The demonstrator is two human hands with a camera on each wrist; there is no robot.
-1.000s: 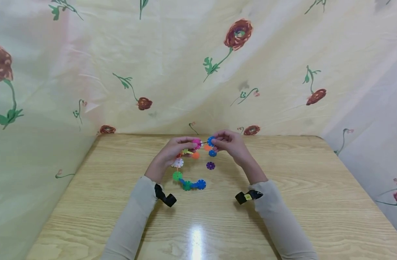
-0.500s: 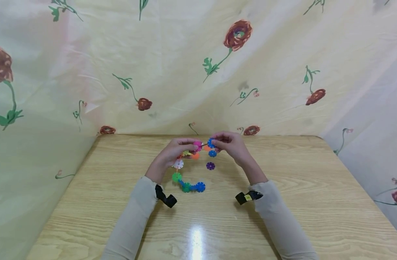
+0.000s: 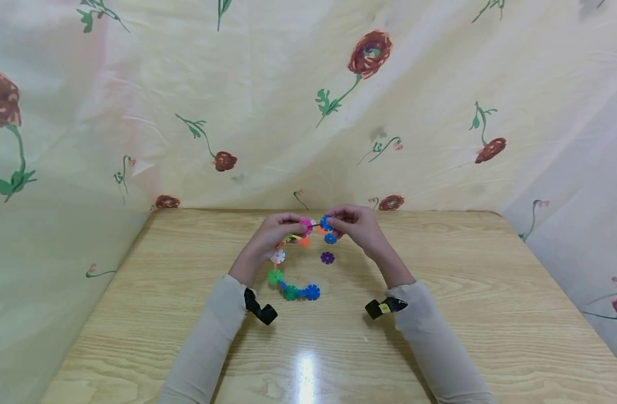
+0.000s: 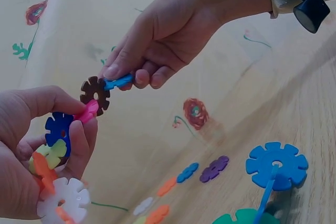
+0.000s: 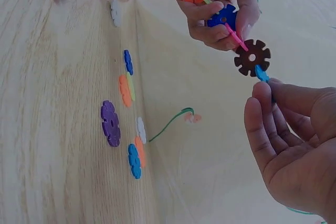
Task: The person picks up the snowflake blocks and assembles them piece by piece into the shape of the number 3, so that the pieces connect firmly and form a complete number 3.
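My left hand pinches a pink notched plastic disc, part of a chain of interlocking flower discs. The chain runs on through a dark blue disc, partly behind the fingers, then a pale yellow one and a white one. It bends round to a green disc and ends at a blue disc. On the pink disc's other side is a brown disc, between the two hands. My right hand pinches a light blue disc whose edge meets the brown one's notch.
Loose discs lie near the wooden table's back edge: a purple one, a blue one, several orange, white and yellow ones. A flowered cloth hangs behind the table.
The hands stay nearly in place, still pinching the pink and light blue discs. The right hand's disc has shifted slightly down and left; the chain's near end has come a little closer to me.
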